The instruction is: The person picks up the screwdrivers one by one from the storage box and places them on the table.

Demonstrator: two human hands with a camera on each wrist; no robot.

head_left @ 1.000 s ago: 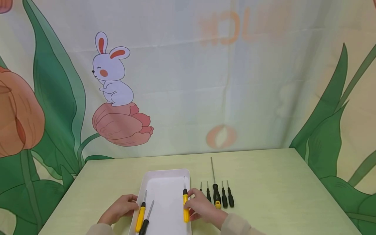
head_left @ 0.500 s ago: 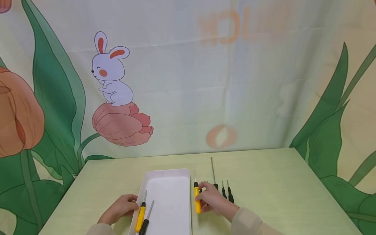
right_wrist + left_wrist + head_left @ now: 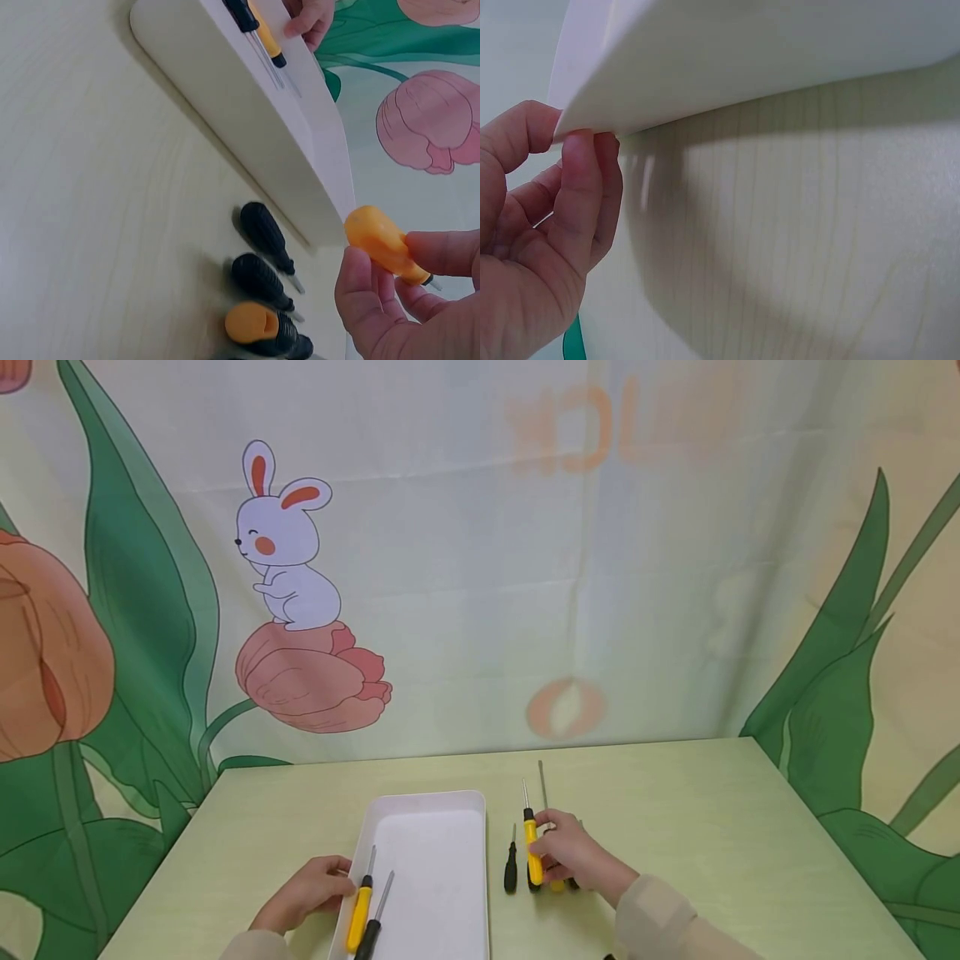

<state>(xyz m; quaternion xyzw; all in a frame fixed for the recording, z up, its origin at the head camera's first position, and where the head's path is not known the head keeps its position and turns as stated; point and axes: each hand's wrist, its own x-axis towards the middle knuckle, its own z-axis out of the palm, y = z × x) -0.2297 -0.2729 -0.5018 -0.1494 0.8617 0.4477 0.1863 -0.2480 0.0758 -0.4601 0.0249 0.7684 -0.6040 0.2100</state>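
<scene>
My left hand (image 3: 307, 892) pinches the left rim of a white tray (image 3: 441, 868); the left wrist view shows the fingers (image 3: 581, 176) at its edge. A yellow-handled screwdriver (image 3: 359, 920) and a black-handled screwdriver (image 3: 369, 937) lie inside, along the tray's left side. To the right of the tray, my right hand (image 3: 577, 856) holds another yellow-handled screwdriver (image 3: 533, 852) by its handle, shaft pointing away. It hangs above a row of black screwdrivers, some partly hidden by the hand. In the right wrist view, thumb and fingers grip the yellow handle (image 3: 381, 238).
The row includes a small black screwdriver (image 3: 511, 868) nearest the tray and a long-shafted one (image 3: 543, 785) with a yellow handle end (image 3: 251, 322). A dark object (image 3: 609, 957) shows at the bottom edge. A printed curtain (image 3: 465, 568) hangs behind the table (image 3: 712, 827).
My right hand has carried the yellow screwdriver rightward and away, from over the tray's right rim to above the black screwdrivers. The left hand and the tray stay in place.
</scene>
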